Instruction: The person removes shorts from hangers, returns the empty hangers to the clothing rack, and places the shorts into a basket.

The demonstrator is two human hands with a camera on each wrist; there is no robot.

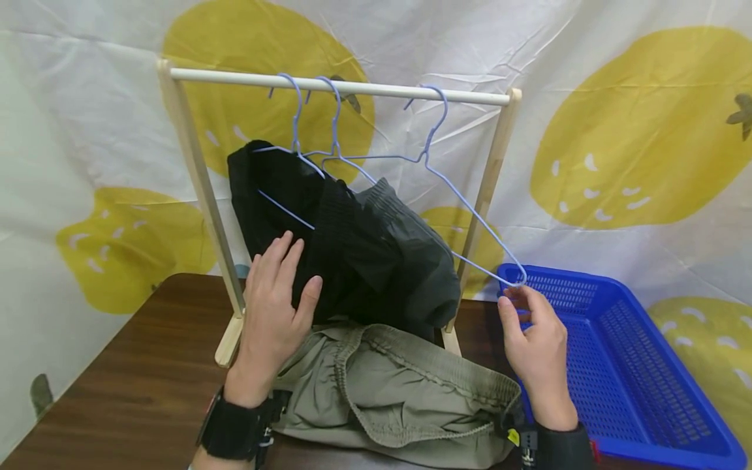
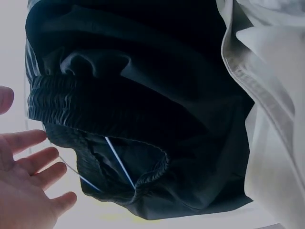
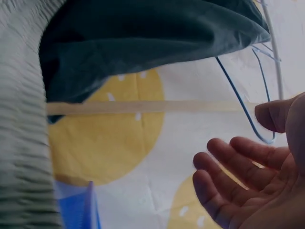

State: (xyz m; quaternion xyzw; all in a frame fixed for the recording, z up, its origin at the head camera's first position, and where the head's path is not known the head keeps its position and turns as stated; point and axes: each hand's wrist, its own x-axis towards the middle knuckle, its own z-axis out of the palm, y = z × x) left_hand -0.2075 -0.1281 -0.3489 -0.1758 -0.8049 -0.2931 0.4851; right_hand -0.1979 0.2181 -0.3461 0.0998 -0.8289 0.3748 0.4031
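Three blue wire hangers hang from the rack's white bar. Black elastic-waist bottoms (image 1: pixel 352 267) are on the left hanger (image 1: pixel 296 124), and dark grey bottoms (image 1: pixel 425 254) hang just behind them. The right hanger (image 1: pixel 478 219) is bare at its right corner. My left hand (image 1: pixel 273 300), fingers spread, is in front of the black waistband; the left wrist view shows its fingertips beside the opening. My right hand (image 1: pixel 537 349) is at the bare hanger's lower corner, its thumb (image 3: pixel 274 117) and loosely bent fingers apart around it. Khaki elastic-waist bottoms (image 1: pixel 423 391) lie on the table between my wrists.
The rack has a white bar (image 1: pixel 376 87) on wooden legs (image 1: pixel 202 189). A blue plastic basket (image 1: pixel 634 378) sits on the brown table (image 1: pixel 135 365) at the right. Behind everything hangs a white cloth (image 1: pixel 440 39) with yellow fruit prints.
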